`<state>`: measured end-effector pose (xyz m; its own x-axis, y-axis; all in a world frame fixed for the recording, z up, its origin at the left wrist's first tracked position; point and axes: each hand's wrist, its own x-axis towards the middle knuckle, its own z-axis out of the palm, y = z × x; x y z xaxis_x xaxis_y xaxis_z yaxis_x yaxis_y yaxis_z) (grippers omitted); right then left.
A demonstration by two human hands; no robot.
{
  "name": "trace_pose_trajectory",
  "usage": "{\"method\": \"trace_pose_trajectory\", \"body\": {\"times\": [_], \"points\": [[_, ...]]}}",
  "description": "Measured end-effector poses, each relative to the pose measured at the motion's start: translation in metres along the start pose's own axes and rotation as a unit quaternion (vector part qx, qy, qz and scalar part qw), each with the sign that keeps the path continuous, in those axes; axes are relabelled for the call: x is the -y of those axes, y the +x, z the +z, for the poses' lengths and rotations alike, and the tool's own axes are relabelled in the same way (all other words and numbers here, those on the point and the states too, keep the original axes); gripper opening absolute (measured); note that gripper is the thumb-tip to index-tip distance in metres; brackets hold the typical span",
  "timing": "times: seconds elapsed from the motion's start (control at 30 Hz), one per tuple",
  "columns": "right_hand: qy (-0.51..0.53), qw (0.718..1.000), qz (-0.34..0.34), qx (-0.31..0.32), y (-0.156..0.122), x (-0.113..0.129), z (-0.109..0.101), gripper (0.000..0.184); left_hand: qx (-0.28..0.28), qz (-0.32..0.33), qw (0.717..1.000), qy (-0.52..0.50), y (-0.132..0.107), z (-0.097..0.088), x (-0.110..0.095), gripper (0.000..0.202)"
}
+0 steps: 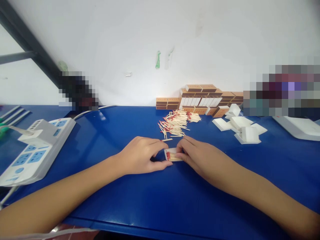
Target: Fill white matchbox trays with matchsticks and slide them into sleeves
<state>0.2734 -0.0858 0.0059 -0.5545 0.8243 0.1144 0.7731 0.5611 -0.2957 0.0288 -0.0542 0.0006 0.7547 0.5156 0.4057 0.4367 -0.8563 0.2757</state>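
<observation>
A white matchbox tray point(165, 154) lies on the blue table in front of me, with red-headed matches point(171, 156) inside it. My left hand point(143, 155) grips the tray's left end between thumb and fingers. Over the tray's right part, the fingers of my right hand point(197, 155) are bent and pressed down on the matches; its fingertips are partly hidden. Just beyond the tray is a loose heap of matches point(176, 123), with a single match point(167, 140) lying nearest to my left hand.
Stacked matchboxes point(201, 93) stand against the white wall. Empty white trays point(241, 123) are piled to the right of the heap. A white power strip point(47, 150) with a plugged-in adapter sits at left. At far right is a white device point(300, 126).
</observation>
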Motion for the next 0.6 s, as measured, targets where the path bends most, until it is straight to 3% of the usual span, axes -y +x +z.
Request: {"method": "trace_pose_trajectory", "body": {"times": [0.47,0.6], "points": [[0.015,0.999,-0.026,-0.014,-0.0008,0.0011,-0.0046,0.014,0.01,-0.006,1.0,0.008,0.0,-0.0001,-0.0001,0.03],[0.069,0.994,-0.022,-0.079,0.007,-0.0057,-0.0035,0.01,0.019,-0.008,1.0,-0.009,0.0002,-0.002,-0.001,0.029]]}}
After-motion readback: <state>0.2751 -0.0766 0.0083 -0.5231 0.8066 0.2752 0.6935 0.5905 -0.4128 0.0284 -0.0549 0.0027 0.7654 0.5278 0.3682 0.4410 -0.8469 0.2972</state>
